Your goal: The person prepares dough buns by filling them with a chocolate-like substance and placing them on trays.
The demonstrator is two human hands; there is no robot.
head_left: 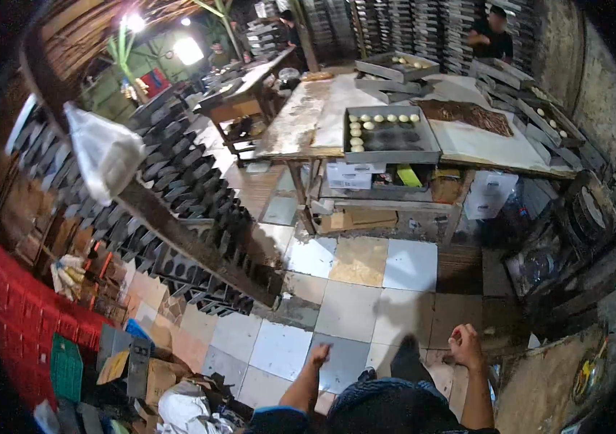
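Note:
My left hand (pixel 320 354) hangs in front of my body over the tiled floor, fingers curled in, and I see nothing in it. On the other side, my right hand (pixel 465 344) is raised a little with its fingers bent toward the palm; it too shows no object. Neither hand touches anything. Ahead, a metal tray (pixel 395 155) with round pale dough balls (pixel 356 132) along its far and left sides sits at the near edge of a worktable (pixel 330 108).
A slanting wooden post (pixel 185 246) with a plastic bag (pixel 105 155) stands at left, before stacked metal pans (pixel 178 159). Red crates (pixel 26 311) are at lower left. A wooden board (pixel 546 383) leans at lower right. A person (pixel 492 43) stands behind the table.

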